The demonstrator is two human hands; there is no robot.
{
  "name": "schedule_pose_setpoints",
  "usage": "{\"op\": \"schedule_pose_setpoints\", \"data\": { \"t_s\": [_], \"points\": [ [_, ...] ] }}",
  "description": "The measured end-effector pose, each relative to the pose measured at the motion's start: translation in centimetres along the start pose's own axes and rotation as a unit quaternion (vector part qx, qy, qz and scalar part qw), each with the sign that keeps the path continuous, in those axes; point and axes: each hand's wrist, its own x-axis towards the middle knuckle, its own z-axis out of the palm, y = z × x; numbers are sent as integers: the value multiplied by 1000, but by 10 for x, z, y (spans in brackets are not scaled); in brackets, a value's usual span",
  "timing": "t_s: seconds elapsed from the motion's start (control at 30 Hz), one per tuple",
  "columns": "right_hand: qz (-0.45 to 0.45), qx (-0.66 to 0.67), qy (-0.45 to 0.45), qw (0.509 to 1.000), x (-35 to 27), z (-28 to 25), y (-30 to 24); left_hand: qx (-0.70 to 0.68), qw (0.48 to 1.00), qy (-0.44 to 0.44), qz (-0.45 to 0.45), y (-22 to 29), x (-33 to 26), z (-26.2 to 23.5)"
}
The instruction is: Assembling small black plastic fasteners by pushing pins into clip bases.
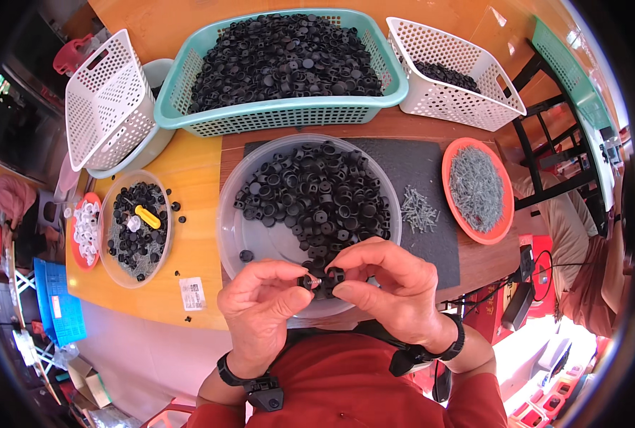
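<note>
Over the near rim of a round clear bowl [230, 214], both of my hands are pinched close together. My left hand [260, 310] grips a small round black plastic part [305, 282] between thumb and fingertips. A short shiny metal bit, perhaps a screw, shows beside that part. In my right hand [396, 289] is another small black plastic part [336, 274], also pinched by thumb and fingers. Whether the two parts touch, I cannot tell. Many black cap-like parts [317, 189] are heaped in the bowl beneath.
A teal basket [282, 114] of black parts stands behind the bowl, with a white basket [460, 107] to its right. Loose screws [419, 209] lie on a dark mat [439, 250] beside an orange dish [504, 207] of screws. Leftward sits an oval tub [166, 246] holding a yellow tool [148, 217].
</note>
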Motion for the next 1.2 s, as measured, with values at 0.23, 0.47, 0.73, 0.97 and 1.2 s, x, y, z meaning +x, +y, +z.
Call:
{"op": "schedule_pose_setpoints", "data": {
  "t_s": [0.23,0.47,0.73,0.97,1.2],
  "points": [
    [103,164,-10,981,-5,-1,2,56,998,-14,30,-3,-1,2],
    [189,281,-25,941,-7,-7,9,99,994,-18,40,3,-3,10],
    [179,271,-19,946,-7,-5,9,219,967,-73,109,1,-2,2],
    [175,259,-22,950,-7,-4,10,245,961,-73,107,2,-3,1],
    [159,230,-23,960,-7,-4,10,313,933,-78,162,2,-1,1]
  ]
}}
